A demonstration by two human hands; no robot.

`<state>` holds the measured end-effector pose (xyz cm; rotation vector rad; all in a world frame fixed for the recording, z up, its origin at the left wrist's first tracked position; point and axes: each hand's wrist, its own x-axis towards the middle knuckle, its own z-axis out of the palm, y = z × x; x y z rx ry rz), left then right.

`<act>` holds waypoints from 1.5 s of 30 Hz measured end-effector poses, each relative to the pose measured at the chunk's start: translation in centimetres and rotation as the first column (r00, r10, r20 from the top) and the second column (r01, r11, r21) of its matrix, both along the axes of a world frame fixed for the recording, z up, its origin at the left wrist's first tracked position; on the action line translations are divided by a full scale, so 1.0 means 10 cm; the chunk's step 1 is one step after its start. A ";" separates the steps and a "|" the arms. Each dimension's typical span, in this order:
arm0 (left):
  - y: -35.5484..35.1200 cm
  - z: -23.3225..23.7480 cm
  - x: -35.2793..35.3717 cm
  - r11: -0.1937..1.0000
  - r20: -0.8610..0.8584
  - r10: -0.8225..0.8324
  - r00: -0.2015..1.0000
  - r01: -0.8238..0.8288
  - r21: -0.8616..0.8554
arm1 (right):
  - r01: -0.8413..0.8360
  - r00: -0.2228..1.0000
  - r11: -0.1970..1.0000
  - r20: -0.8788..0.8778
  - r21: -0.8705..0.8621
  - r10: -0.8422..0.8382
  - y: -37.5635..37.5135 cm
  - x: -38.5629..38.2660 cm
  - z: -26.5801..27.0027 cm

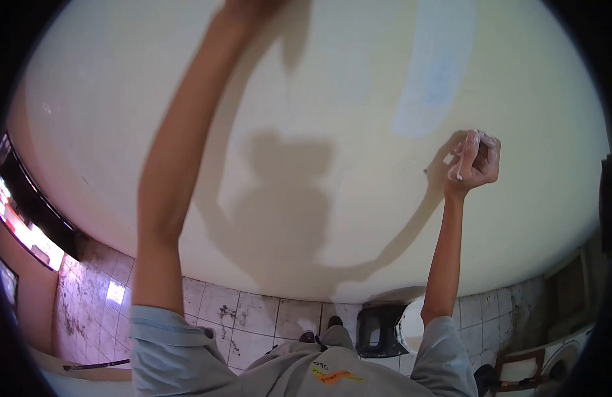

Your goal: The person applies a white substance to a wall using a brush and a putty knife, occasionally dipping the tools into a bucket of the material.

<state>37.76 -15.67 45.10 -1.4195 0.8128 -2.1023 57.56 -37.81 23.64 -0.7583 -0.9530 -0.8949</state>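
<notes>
Left hand (256, 5) at top edge, mostly cut off; cannot tell opening or grip. Cream wall (365, 198) fills middle, pale blue-white patch (432, 79) on upper part. Right hand (477, 162) below patch, fingers curled, white-smeared; cannot tell whether anything held.

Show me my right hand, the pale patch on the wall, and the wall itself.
Right hand (479, 164): head view, on the middle of the curled hand.
Pale patch (436, 69): head view, on its middle.
Wall (534, 218): head view, on a bare part below and right of that hand.
</notes>
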 end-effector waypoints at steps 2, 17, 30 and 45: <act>0.28 -1.10 0.12 0.913 -0.324 0.168 0.931 -0.271 -0.304 | 0.008 1.000 1.000 -0.013 0.005 -0.008 0.00 -0.03 0.01; -0.42 -2.82 -0.09 0.934 -0.539 -0.113 0.834 -0.095 -0.343 | 0.104 0.994 0.993 0.045 -0.050 -0.102 0.01 0.07 0.02; -0.51 -3.41 0.19 0.934 -0.612 -0.068 0.788 -0.165 -0.316 | 0.083 0.995 0.996 0.052 0.024 -0.084 0.08 0.10 -0.01; -0.06 -1.34 0.37 0.928 0.036 0.250 0.968 -0.229 -0.293 | 0.147 0.988 0.988 0.047 -0.042 -0.145 0.01 0.07 -0.05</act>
